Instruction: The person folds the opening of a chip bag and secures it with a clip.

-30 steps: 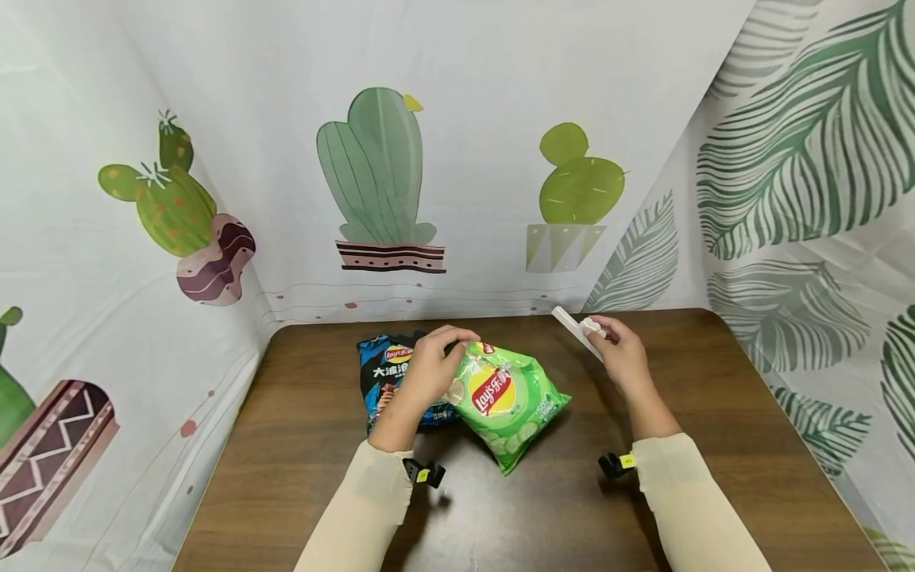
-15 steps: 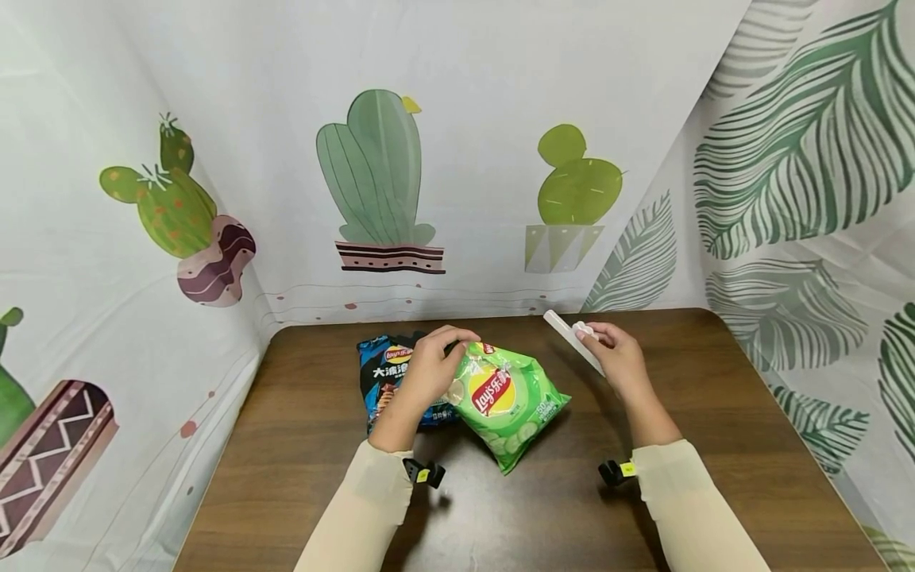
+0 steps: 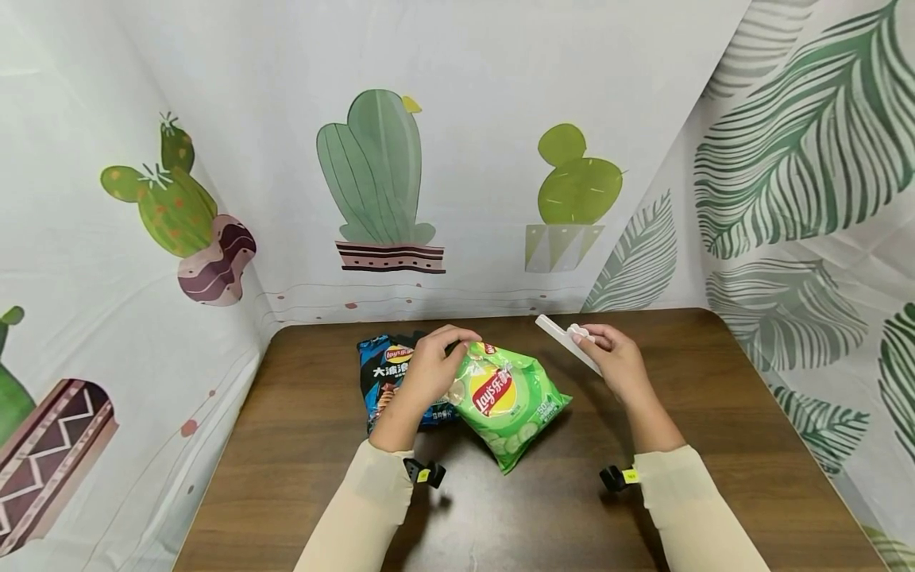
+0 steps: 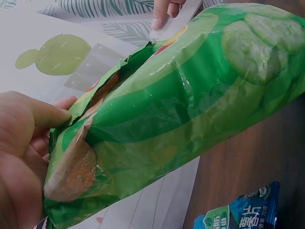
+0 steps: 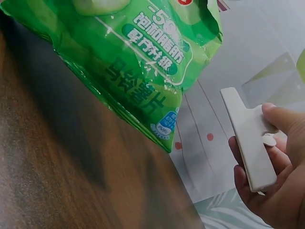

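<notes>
My left hand pinches the top edge of a green Lay's chip bag. In the left wrist view this chip bag has a torn slit along its top, and the left thumb and fingers grip one end of it. My right hand holds a white bag clip by its handle, to the right of the bag and apart from it. The right wrist view shows the clip between thumb and fingers, its long bar slanting.
A blue and black Lay's bag lies on the wooden table, partly hidden by the left hand and forearm. Behind the table's back edge hangs a white cloth printed with cacti. Both wrists wear small black cameras.
My right hand has shifted slightly left with the bag clip, bringing it nearer the green chip bag. The left hand and both bags have stayed where they were.
</notes>
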`<move>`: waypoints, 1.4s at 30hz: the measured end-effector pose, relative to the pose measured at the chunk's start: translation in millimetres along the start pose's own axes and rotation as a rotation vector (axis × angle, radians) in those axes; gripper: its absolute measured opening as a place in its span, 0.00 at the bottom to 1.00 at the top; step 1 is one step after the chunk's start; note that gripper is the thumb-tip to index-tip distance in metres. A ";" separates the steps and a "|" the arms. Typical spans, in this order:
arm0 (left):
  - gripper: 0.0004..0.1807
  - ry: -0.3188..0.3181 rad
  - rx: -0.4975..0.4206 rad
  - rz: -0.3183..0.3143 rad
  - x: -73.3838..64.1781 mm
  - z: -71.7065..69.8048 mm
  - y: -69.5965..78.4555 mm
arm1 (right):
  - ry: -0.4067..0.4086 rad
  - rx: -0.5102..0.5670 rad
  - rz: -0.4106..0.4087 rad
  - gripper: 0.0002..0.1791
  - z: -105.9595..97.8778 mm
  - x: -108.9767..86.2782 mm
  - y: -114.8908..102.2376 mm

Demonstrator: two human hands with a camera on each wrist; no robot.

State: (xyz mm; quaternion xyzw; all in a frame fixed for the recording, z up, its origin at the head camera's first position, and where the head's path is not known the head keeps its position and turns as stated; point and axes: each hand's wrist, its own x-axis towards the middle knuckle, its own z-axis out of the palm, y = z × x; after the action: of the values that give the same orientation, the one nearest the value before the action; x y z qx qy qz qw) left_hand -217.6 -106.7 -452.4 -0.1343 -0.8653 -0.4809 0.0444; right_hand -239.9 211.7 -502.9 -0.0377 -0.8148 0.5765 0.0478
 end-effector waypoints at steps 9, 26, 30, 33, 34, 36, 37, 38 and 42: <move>0.11 0.006 0.008 -0.007 -0.2 1.1 -0.5 | -0.025 -0.019 -0.002 0.24 2.6 -4.8 -1.3; 0.12 0.006 -0.013 0.007 -0.8 0.9 1.2 | -0.186 0.015 -0.137 0.17 -0.4 -25.8 -41.6; 0.12 0.005 -0.013 0.006 -0.8 1.0 1.4 | -0.216 0.045 -0.135 0.18 1.1 -18.4 -24.5; 0.12 0.006 -0.015 0.006 -0.9 1.3 1.6 | -0.223 0.070 -0.142 0.18 2.9 -14.4 -14.2; 0.12 0.007 -0.016 0.007 -1.0 1.4 1.6 | -0.226 0.080 -0.147 0.18 3.2 -14.4 -13.1; 0.12 0.009 -0.016 0.007 -0.9 1.7 1.5 | -0.234 0.101 -0.166 0.18 3.8 -14.7 -11.9; 0.12 0.010 -0.017 0.008 -1.0 1.8 1.5 | -0.236 0.112 -0.175 0.17 4.1 -14.9 -11.8; 0.12 0.011 -0.017 0.009 -1.0 1.9 1.4 | -0.240 0.120 -0.185 0.17 4.3 -15.3 -11.8; 0.13 0.011 -0.018 0.009 -0.9 2.1 1.2 | -0.254 0.149 -0.219 0.14 5.1 -15.8 -11.6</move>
State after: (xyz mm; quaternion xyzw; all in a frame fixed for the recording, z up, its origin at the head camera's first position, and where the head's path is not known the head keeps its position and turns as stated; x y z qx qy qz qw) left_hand -216.3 -104.5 -452.7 -0.1358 -0.8600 -0.4894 0.0502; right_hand -225.0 201.2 -494.2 0.1280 -0.7686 0.6267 0.0096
